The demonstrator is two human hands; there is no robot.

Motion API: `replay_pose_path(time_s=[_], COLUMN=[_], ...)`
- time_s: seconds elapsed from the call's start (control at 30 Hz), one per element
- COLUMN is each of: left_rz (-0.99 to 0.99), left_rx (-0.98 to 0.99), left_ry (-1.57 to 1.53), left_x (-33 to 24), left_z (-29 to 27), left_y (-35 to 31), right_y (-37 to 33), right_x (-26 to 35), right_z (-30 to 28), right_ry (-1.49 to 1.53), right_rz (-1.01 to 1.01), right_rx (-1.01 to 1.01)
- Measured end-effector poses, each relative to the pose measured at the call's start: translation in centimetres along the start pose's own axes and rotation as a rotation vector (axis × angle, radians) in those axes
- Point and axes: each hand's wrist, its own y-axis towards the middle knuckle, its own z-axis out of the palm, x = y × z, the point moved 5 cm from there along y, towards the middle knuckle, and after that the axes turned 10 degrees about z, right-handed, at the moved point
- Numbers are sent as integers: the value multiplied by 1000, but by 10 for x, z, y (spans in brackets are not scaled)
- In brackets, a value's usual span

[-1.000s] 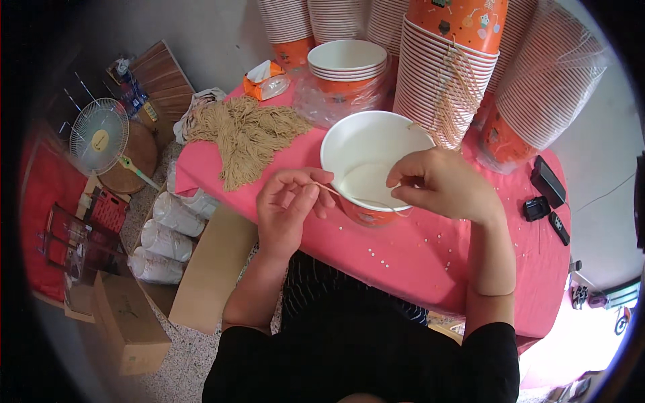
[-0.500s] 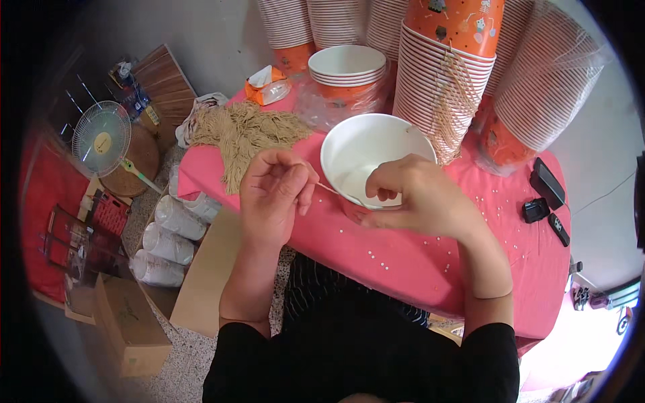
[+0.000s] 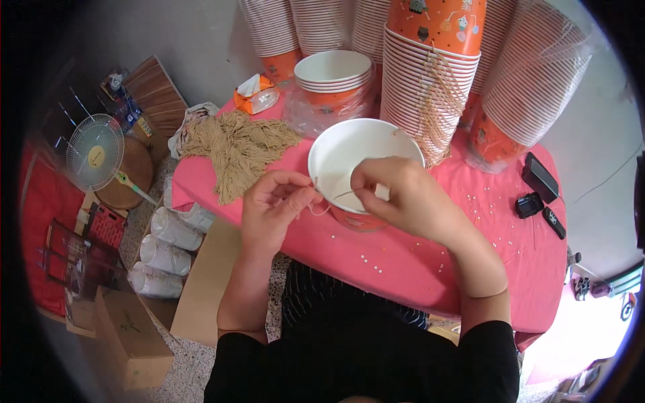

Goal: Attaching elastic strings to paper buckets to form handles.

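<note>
My left hand pinches a thin beige cord between thumb and fingertips, just left of a white-lined paper bucket. A short stretch of the cord runs across to my right hand, whose thumb and index finger are closed on it above the bucket's near rim. A slack loop hangs under my left fingertips. The bucket stands upright and its outside is orange; my right hand covers part of its opening. Whether the cord is fastened to the bucket I cannot tell.
Beige cords lie heaped at the left. Tall bucket stacks line the back, one with cords draped down it. Small white dots dot the pink tablecloth. Black objects lie at the right; a fan stands left.
My right hand has drawn in toward my left and now pinches the cord over the bucket's rim. A slack loop shows below my left fingers. The whole view has shifted slightly.
</note>
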Motion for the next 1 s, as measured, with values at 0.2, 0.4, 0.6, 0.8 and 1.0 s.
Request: replay_pose_path(time_s=[0.2,0.4,0.6,0.8,1.0], left_rz=[-3,-20,-55,-163,-333], left_rx=[-17,114,225,232,182], left_ry=[86,297,288,151,-161], left_x=[2,-17,-17,-10,10], left_z=[8,33,42,39,16], left_y=[7,9,7,9,16], right_y=[5,-2,0,7,4], right_x=[-12,9,4,-3,11], right_z=[-4,-10,-5,-10,-7], right_ry=[637,366,435,49,-251], right_rz=[149,10,26,-140,-417], right_rx=[114,62,60,-191,-288])
